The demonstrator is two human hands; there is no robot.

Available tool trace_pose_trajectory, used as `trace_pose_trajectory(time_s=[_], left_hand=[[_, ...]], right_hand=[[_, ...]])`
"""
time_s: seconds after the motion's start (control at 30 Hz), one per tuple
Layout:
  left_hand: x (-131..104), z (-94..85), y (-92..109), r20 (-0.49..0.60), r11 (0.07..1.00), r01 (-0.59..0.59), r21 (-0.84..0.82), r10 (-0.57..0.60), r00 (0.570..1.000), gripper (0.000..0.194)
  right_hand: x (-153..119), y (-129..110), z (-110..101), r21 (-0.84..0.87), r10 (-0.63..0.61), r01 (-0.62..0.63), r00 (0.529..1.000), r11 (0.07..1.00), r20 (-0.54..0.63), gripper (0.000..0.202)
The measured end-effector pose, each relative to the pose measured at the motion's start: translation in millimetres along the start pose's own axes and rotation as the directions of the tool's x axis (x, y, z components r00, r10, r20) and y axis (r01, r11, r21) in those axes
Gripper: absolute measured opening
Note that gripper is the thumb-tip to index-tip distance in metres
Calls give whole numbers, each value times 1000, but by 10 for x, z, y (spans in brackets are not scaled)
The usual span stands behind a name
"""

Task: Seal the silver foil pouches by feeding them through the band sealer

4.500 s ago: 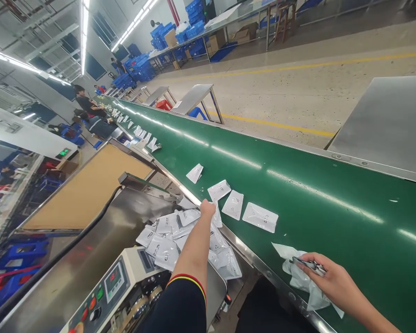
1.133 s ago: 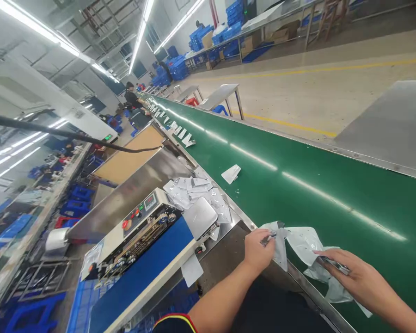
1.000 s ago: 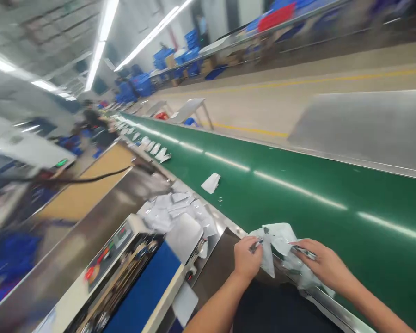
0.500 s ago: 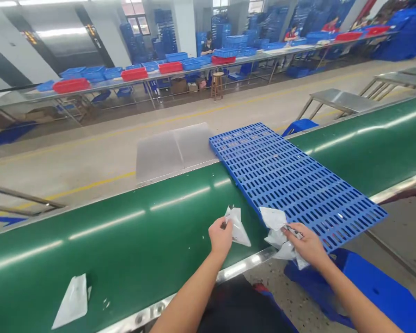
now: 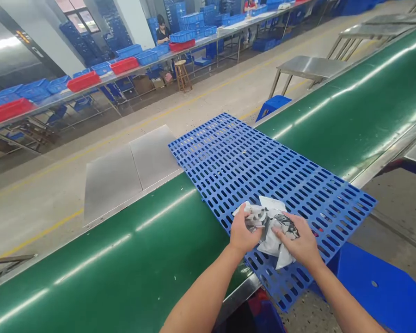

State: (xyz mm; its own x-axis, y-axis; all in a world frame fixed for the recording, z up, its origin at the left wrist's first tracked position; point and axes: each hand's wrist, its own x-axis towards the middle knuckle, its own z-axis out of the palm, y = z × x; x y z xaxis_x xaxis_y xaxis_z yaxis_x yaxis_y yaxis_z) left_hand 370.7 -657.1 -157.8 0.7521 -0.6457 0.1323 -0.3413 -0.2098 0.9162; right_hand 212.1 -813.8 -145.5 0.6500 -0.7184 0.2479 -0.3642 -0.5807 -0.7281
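Conveyor belt (image 5: 107, 263), green, passes under slotted blue panel (image 5: 229, 157). Blue stool (image 5: 374, 286) sits below panel's near right side. Both hands are over panel's near part. Right hand (image 5: 302, 240): fingers curled, pinching bunch of white pouches (image 5: 271, 241). Left hand (image 5: 243, 233): thumb and fingers pinch crumpled pouch (image 5: 254, 216) beside bunch. Pouch count: cannot tell.

Wooden stool (image 5: 182, 76) beside long table (image 5: 229, 29); red bins (image 5: 83, 81), blue bins (image 5: 36, 89) on it; person (image 5: 162, 33) behind.
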Motion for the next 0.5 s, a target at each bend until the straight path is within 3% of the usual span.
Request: trace_pose_trajectory(time_s=[0.07, 0.13, 0.23, 0.3, 0.4, 0.5], left_hand=[[48, -34, -88, 89, 992, -112, 52, 107, 990, 67], [149, -79, -141, 180, 986, -151, 65, 137, 974, 65], [306, -67, -168, 329, 993, -118, 10, 108, 938, 106], [366, -1, -167, 380, 988, -150, -28, 150, 913, 134], [411, 81, -155, 416, 964, -264, -4, 242, 877, 145], [481, 37, -142, 469, 931, -360, 55, 295, 833, 147]], right_hand=[[-27, 89, 59, -35, -29, 28, 999, 999, -17, 64], [-17, 148, 82, -17, -33, 34, 999, 999, 33, 60], [54, 193, 105, 75, -88, 79, 988, 994, 127, 59], [119, 202, 133, 97, -128, 113, 978, 989, 162, 70], [223, 207, 154, 78, -193, 179, 955, 981, 225, 88], [312, 238, 86, 44, -266, 264, 925, 963, 271, 96]])
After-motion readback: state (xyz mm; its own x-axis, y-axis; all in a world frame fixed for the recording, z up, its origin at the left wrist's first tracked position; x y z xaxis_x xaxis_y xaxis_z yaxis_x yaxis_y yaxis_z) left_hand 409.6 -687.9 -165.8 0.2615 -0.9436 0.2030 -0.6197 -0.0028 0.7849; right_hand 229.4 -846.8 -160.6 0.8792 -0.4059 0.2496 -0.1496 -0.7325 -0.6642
